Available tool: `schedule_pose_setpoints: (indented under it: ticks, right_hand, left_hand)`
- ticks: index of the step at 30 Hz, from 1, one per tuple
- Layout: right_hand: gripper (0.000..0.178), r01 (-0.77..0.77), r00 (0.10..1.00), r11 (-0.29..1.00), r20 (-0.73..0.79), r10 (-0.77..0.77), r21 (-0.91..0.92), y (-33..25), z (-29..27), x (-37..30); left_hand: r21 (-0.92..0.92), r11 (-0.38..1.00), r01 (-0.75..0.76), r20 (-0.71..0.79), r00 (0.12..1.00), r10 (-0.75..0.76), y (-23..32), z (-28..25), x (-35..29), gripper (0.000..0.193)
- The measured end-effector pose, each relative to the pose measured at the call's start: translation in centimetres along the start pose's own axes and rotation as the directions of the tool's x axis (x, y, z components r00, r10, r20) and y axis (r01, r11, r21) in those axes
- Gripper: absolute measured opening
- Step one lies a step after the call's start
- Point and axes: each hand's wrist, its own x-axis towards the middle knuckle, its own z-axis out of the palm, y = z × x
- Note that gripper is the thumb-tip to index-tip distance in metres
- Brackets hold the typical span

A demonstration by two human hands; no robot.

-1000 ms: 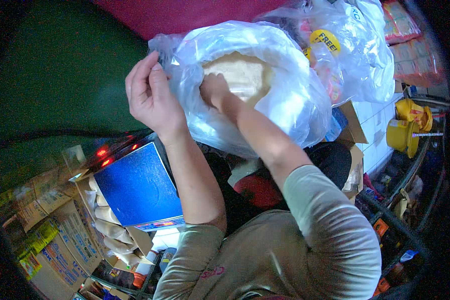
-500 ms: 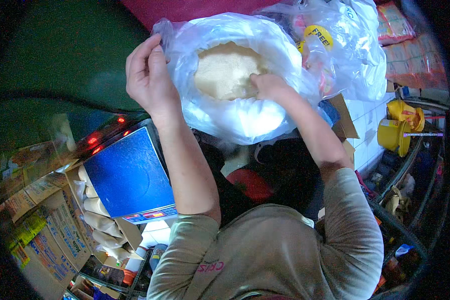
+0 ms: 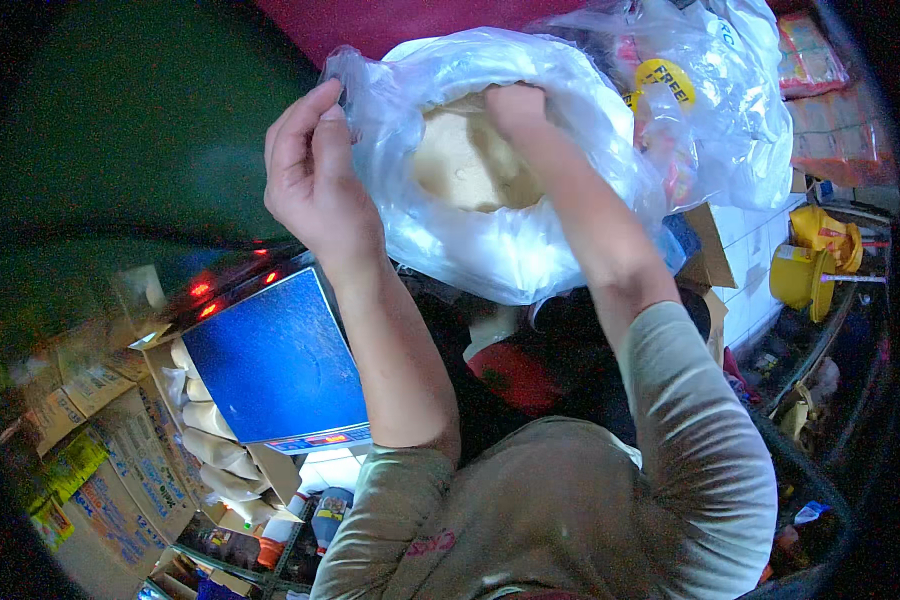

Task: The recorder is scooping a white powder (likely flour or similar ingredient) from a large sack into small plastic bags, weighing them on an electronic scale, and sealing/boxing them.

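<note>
A large translucent white plastic bag [image 3: 510,255] stands with its mouth spread wide. Inside lies a pale cream powder [image 3: 460,165]. My left hand [image 3: 315,165] is at the left side of the bag, thumb and fingers pinched on a clear plastic edge [image 3: 345,70]; whether that edge belongs to the same bag I cannot tell. Through the mouth reaches my right hand [image 3: 518,108], at the far inner side, its fingers hidden by the hand itself and the bag.
Left of my left forearm is a digital scale with a blue top [image 3: 280,360]. Beside it a carton [image 3: 280,470] holds several filled pale bags. Another clear bag of packages [image 3: 720,130] sits at the far right, with yellow buckets [image 3: 805,275] beyond on the right.
My right hand has moved from the near right part of the powder to the far inner side of the bag. My left hand keeps its pinch. The whole view has shifted slightly.
</note>
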Motion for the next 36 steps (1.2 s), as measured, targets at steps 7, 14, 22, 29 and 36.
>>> schedule_pose_setpoints:
  ticks: [7, 14, 22, 29, 36]
  right_hand:
    - [0.028, 0.514, 0.839, 0.848, -0.128, -0.528, -0.129, -2.1, 2.4, -0.3]
    - [0.03, 0.065, 0.971, 0.997, 0.233, -0.056, -0.034, 5.6, 1.4, 0.3]
    - [0.029, 0.274, 0.96, 0.937, 0.119, -0.254, -0.215, -4.6, 4.9, -1.3]
    - [0.036, 0.283, 0.94, 0.943, 0.245, -0.236, -0.177, 2.9, 2.1, -1.6]
    - [0.039, 0.318, 0.89, 0.936, 0.386, -0.242, -0.147, -0.3, 5.8, -3.0]
  left_hand:
    - [-0.043, 0.999, -0.01, 0.001, 1.0, 0.01, -0.1, 0.6, 0.2, 0.019]
    - [-0.093, 0.996, 0.004, 0.028, 1.0, -0.002, -0.2, 0.2, 0.0, 0.019]
    - [-0.1, 0.995, 0.023, 0.037, 0.999, -0.019, -0.3, 0.4, 0.0, 0.016]
    - [-0.07, 0.998, 0.0, 0.089, 0.996, 0.006, -0.4, -0.6, 0.4, 0.015]
    - [-0.07, 0.997, 0.028, 0.114, 0.993, -0.02, -0.3, 0.2, 0.0, 0.019]
